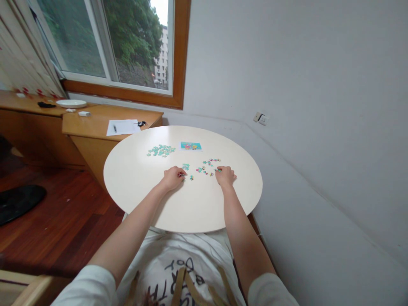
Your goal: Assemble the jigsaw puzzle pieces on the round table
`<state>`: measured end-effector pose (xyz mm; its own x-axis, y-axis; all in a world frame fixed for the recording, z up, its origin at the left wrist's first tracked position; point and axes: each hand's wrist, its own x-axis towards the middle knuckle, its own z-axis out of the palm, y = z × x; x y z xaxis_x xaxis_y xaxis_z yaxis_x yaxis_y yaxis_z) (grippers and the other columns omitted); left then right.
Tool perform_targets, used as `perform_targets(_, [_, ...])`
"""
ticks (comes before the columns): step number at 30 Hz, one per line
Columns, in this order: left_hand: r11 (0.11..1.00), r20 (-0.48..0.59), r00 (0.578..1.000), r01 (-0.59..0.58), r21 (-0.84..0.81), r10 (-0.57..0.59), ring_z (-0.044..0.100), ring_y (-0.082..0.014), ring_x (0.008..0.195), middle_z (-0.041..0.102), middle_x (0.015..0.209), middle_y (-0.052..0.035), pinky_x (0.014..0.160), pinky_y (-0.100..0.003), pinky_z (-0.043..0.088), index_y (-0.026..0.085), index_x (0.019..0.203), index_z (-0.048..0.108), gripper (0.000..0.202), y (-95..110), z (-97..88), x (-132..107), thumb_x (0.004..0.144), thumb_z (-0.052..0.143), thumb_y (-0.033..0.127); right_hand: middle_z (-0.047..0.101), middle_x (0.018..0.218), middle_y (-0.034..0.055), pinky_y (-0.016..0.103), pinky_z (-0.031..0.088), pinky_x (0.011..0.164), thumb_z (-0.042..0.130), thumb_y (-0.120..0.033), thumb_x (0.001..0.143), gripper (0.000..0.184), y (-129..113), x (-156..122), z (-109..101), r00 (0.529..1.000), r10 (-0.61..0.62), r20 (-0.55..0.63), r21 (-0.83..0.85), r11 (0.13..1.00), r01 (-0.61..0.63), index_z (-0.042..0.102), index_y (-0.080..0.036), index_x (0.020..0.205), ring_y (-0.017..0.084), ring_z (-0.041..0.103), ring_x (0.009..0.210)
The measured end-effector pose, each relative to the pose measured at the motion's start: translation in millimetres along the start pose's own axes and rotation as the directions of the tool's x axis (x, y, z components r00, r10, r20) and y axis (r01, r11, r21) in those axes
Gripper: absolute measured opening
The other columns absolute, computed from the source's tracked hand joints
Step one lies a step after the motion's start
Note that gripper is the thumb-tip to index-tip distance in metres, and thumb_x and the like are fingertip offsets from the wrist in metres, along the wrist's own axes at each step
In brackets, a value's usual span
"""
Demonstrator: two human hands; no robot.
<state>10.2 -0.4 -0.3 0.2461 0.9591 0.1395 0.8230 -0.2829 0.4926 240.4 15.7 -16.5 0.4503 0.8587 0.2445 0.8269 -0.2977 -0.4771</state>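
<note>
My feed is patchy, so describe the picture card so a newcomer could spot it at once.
Start at the round white table. At its far side, toward the window, lies the card, right of a teal pile. It is the only rectangle, blue with bright figures.

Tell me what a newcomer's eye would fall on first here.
The round white table in the middle, where the left hand and the right hand rest among scattered jigsaw pieces. Beyond them lie a heap of teal pieces and a small colourful picture card; a wood-framed window fills the upper left.
</note>
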Motion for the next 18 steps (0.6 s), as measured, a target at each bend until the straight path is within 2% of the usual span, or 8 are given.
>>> perform_targets(10, [1.000, 0.014, 1.000, 0.011, -0.023, -0.010, 0.062, -0.0190, 0.089, 0.070, 0.094, -0.0036, 0.082, -0.030, 0.044, 0.021, 0.093, 0.070, 0.022, 0.8, -0.7, 0.0, 0.076, 0.058, 0.020, 0.059, 0.108, 0.0113, 0.046, 0.037, 0.089, 0.062, -0.038, 0.073, 0.029, 0.0, 0.0, -3.2, 1.000, 0.028, 0.013, 0.010, 1.000, -0.028, 0.071, -0.024, 0.096, 0.029, 0.052, 0.103])
perform_targets(18, [0.999, 0.005, 1.000, -0.001, -0.035, 0.001, 0.062, -0.0189, 0.089, 0.070, 0.094, -0.0033, 0.082, -0.030, 0.044, 0.022, 0.092, 0.070, 0.021, -0.2, 0.0, -0.2, 0.075, 0.058, 0.019, 0.058, 0.107, 0.0107, 0.047, 0.035, 0.091, 0.062, -0.037, 0.075, 0.022, -1.6, -0.7, -3.8, 0.999, 0.024, 0.032, 0.021, 0.999, -0.025, 0.071, -0.024, 0.090, 0.029, 0.051, 0.105])
